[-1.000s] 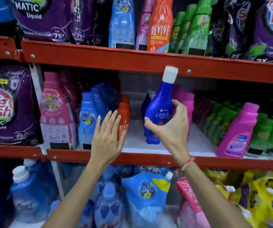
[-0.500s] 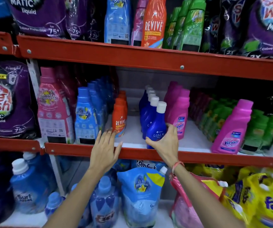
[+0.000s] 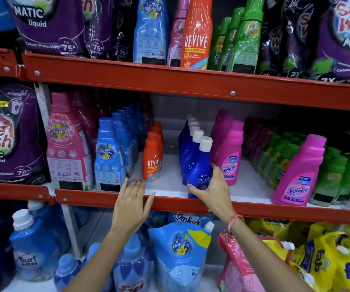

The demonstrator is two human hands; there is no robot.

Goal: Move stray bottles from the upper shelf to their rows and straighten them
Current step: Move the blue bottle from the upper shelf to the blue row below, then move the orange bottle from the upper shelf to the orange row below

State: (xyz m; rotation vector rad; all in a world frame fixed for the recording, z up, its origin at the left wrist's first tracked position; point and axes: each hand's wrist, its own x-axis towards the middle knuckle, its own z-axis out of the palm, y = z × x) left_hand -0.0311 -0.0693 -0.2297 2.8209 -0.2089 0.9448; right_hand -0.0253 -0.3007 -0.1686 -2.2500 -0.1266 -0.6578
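A dark blue Ujala bottle (image 3: 199, 165) with a white cap stands at the front of its row on the middle shelf (image 3: 169, 204). My right hand (image 3: 211, 189) is shut around its lower body. My left hand (image 3: 130, 204) hovers flat and open over the shelf's red front edge, just below the small orange Revive bottle (image 3: 152, 159). On the upper shelf (image 3: 169, 81), a light blue bottle (image 3: 151, 30), a pink bottle (image 3: 177, 34), a tall orange Revive bottle (image 3: 197, 34) and green bottles (image 3: 245, 36) stand between purple pouches.
On the middle shelf there are rows of pink Comfort bottles (image 3: 66, 144), light blue bottles (image 3: 108, 152), pink Vanish bottles (image 3: 229, 152), another Vanish bottle (image 3: 298, 173) and green bottles (image 3: 334, 175). Purple Safewash pouches (image 3: 3, 135) hang at the left. Refill pouches fill the bottom shelf.
My right hand brought the Ujala bottle down from mid-air and stood it at the front of the blue row. My left hand dropped from the Revive bottle to the shelf edge.
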